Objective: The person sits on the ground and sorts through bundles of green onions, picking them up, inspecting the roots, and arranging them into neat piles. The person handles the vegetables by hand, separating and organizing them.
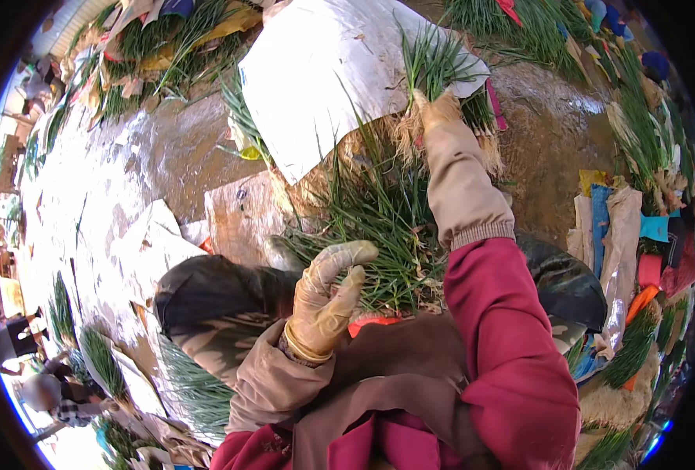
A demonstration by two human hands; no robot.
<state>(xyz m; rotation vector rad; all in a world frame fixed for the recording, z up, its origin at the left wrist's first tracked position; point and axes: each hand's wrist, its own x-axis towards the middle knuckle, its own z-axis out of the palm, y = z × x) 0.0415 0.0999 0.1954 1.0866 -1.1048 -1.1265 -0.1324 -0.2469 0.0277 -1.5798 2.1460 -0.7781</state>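
My right hand [441, 111], in a yellowish glove, reaches forward and closes on a bunch of green onions [435, 61] near its base. Pale stringy roots [407, 134] hang below that bunch, and its leaves lie over a white plastic sheet [324, 70]. Close to my body, my gloved left hand [327, 299] is raised, fingers curled, a gap between thumb and forefinger and nothing visible between them. Loose green onions [383, 235] lie in a tangled heap between my legs, beyond the left hand. More rooty stalks [356, 147] show under the sheet's near edge.
A worn board [244, 214] lies left of the heap on wet, muddy ground [559, 129]. Bundled green onions [524, 35] line the far right. Folded sacks and cloths [618, 235] lie beside my right knee. A person [59, 393] is at the lower left.
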